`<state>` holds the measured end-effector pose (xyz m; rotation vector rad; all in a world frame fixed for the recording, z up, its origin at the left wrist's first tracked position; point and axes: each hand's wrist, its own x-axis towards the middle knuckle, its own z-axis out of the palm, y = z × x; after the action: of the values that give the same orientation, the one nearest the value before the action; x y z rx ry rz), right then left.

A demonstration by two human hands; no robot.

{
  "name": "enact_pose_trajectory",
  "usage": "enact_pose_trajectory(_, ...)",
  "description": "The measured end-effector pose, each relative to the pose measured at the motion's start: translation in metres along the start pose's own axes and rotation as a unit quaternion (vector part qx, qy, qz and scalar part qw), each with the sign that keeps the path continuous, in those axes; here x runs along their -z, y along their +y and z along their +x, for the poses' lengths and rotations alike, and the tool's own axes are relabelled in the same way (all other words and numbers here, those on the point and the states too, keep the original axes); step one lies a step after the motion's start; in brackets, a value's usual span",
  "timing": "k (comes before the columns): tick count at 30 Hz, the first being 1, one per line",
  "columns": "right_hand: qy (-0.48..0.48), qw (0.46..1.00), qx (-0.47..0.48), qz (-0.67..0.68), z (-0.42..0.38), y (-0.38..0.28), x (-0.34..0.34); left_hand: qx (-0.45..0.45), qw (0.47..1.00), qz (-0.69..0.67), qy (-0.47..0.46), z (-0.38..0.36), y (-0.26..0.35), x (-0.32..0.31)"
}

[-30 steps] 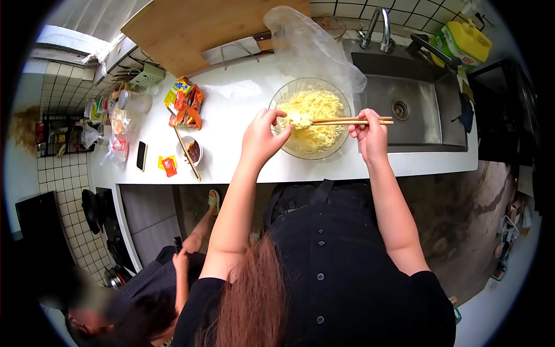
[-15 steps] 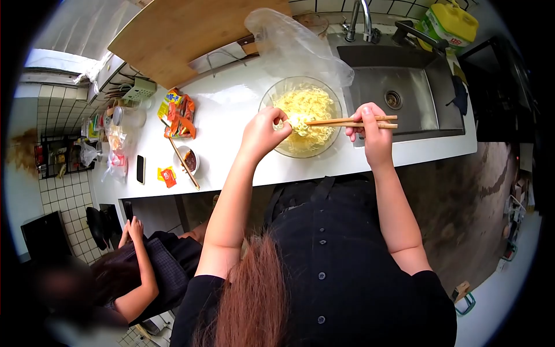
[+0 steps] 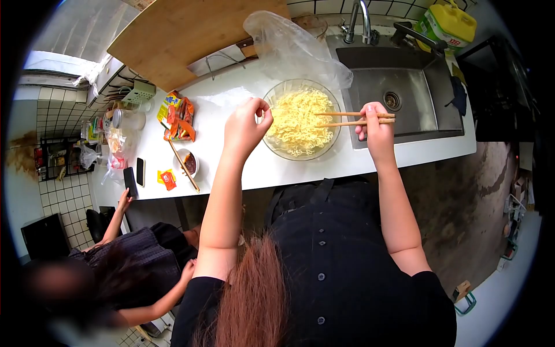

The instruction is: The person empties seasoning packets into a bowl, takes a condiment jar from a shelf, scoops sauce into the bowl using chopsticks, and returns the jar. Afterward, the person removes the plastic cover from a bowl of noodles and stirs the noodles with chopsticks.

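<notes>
A clear glass bowl (image 3: 277,152) full of yellow wavy noodles (image 3: 302,118) stands on the white counter. In my right hand (image 3: 377,130) is a pair of wooden chopsticks (image 3: 352,122), their tips spread apart over the noodles. At the bowl's left rim, my left hand (image 3: 245,128) is closed with thumb and forefinger together; what the pinch holds, if anything, I cannot make out.
Left on the counter are a small sauce bowl (image 3: 193,164) with chopsticks across it, orange packets (image 3: 184,118), a small sachet (image 3: 167,179) and a phone (image 3: 140,172). A plastic bag (image 3: 283,43) and sink (image 3: 407,98) lie beyond. A seated person's hand (image 3: 125,199) holds another phone.
My left hand has moved left from over the noodles to the bowl's rim. The chopsticks have spread apart. The other person's phone has risen to the counter edge, held by one hand.
</notes>
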<state>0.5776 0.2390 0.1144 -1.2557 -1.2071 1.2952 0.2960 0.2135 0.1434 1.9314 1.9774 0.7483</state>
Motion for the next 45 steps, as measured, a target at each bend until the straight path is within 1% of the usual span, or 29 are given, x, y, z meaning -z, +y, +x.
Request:
enact_pose_trajectory(3, 0.014, 0.999, -0.036, -0.001, 0.002, -0.003, -0.002, -0.017, 1.000, -0.014, -0.001, 0.003, 0.001, 0.005)
enact_pose_trajectory(5, 0.020, 0.999, -0.032, -0.020, 0.005, 0.004, -0.009, -0.042, 0.999, -0.014, -0.001, 0.004, 0.000, 0.002)
enact_pose_trajectory(6, 0.023, 0.999, -0.030, -0.030, 0.007, 0.011, -0.012, -0.052, 0.999, 0.010, -0.009, 0.002, -0.008, -0.005)
enact_pose_trajectory(7, 0.017, 0.998, -0.012, -0.060, 0.011, 0.025, -0.016, -0.017, 0.999, 0.003, -0.032, -0.002, -0.012, -0.012)
enact_pose_trajectory(9, 0.008, 0.992, 0.025, -0.121, 0.018, 0.050, -0.024, 0.012, 0.999, -0.021, -0.041, -0.008, -0.020, -0.024)
enact_pose_trajectory(10, -0.025, 0.996, -0.050, -0.076, 0.018, 0.055, -0.027, 0.031, 0.998, -0.034, -0.049, -0.012, -0.020, -0.027)
enact_pose_trajectory(13, -0.029, 0.996, -0.085, -0.008, 0.015, 0.085, -0.037, 0.068, 0.995, -0.045, -0.055, -0.025, -0.021, -0.031)
enact_pose_trajectory(14, -0.029, 0.996, -0.082, 0.006, 0.015, 0.093, -0.036, 0.089, 0.993, -0.050, -0.054, -0.029, -0.021, -0.032)
enact_pose_trajectory(17, 0.037, 0.979, -0.131, 0.153, 0.018, 0.108, -0.030, 0.113, 0.991, -0.056, -0.041, -0.042, -0.030, -0.036)
enact_pose_trajectory(21, 0.101, 0.946, -0.205, 0.228, 0.022, 0.111, -0.014, 0.144, 0.986, -0.078, -0.037, -0.053, -0.037, -0.038)
enact_pose_trajectory(23, 0.113, 0.922, -0.235, 0.286, 0.023, 0.117, -0.008, 0.168, 0.980, -0.095, -0.043, -0.057, -0.035, -0.037)
enact_pose_trajectory(26, 0.122, 0.894, -0.262, 0.341, 0.025, 0.121, -0.004, 0.146, 0.981, -0.127, -0.009, -0.064, -0.041, -0.044)
enact_pose_trajectory(29, 0.117, 0.883, -0.263, 0.371, 0.025, 0.114, -0.003, 0.152, 0.979, -0.136, 0.002, -0.068, -0.043, -0.045)
enact_pose_trajectory(31, 0.101, 0.889, -0.251, 0.371, 0.027, 0.104, 0.000, 0.155, 0.978, -0.138, 0.006, -0.071, -0.045, -0.045)
enact_pose_trajectory(35, 0.095, 0.900, -0.221, 0.363, 0.028, 0.065, 0.000, 0.159, 0.976, -0.145, 0.008, -0.076, -0.045, -0.045)
enact_pose_trajectory(36, 0.094, 0.904, -0.215, 0.358, 0.027, 0.051, -0.001, 0.175, 0.974, -0.146, -0.001, -0.077, -0.043, -0.043)
enact_pose_trajectory(38, 0.074, 0.914, -0.184, 0.354, 0.026, 0.034, 0.000, 0.205, 0.967, -0.148, -0.019, -0.079, -0.037, -0.038)
enact_pose_trajectory(43, 0.065, 0.932, -0.120, 0.335, 0.020, 0.001, -0.005, 0.217, 0.963, -0.157, -0.003, -0.089, -0.042, -0.038)
enact_pose_trajectory(45, 0.068, 0.946, -0.100, 0.300, 0.018, -0.002, -0.010, 0.217, 0.963, -0.157, 0.002, -0.093, -0.044, -0.037)
